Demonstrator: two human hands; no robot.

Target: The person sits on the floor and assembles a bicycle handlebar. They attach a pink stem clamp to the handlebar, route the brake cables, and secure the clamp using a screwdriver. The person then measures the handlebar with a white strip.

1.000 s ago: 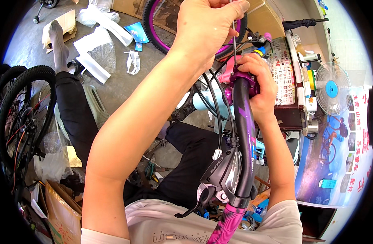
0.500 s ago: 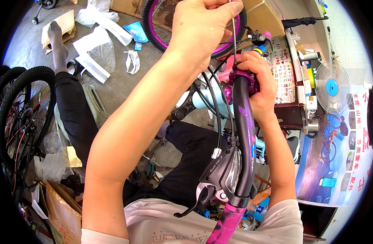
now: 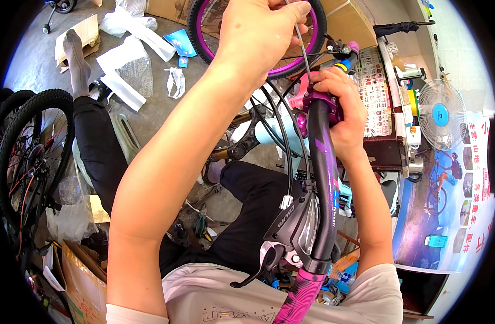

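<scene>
My left hand [image 3: 261, 40] pinches the upper end of a thin metal hex key [image 3: 304, 51] between thumb and fingers. The key slants down to the purple stem clamp [image 3: 317, 98], its lower tip at the bolt there. Wrapped round the clamp's right side is my right hand [image 3: 342, 100]. A black and purple handlebar [image 3: 324, 156] runs from the clamp toward me, ending in a pink grip [image 3: 300, 294]. On the bar sit a brake lever [image 3: 261, 267] and a grey shifter [image 3: 293, 221]. Black cables [image 3: 284, 135] loop beside it. My fingers partly hide the clamp.
A purple-rimmed wheel [image 3: 204, 32] lies beyond my left hand. Black-tyred bicycles [image 3: 29, 156] stand at left. White wrapping [image 3: 123, 75] litters the floor. A cardboard box [image 3: 83, 281] is near left. At right are a fan [image 3: 440, 115] and a desk [image 3: 385, 146].
My left hand has shifted slightly left, tilting the upper end of the hex key leftward. My right hand stays on the stem clamp, and the handlebar is nearly still.
</scene>
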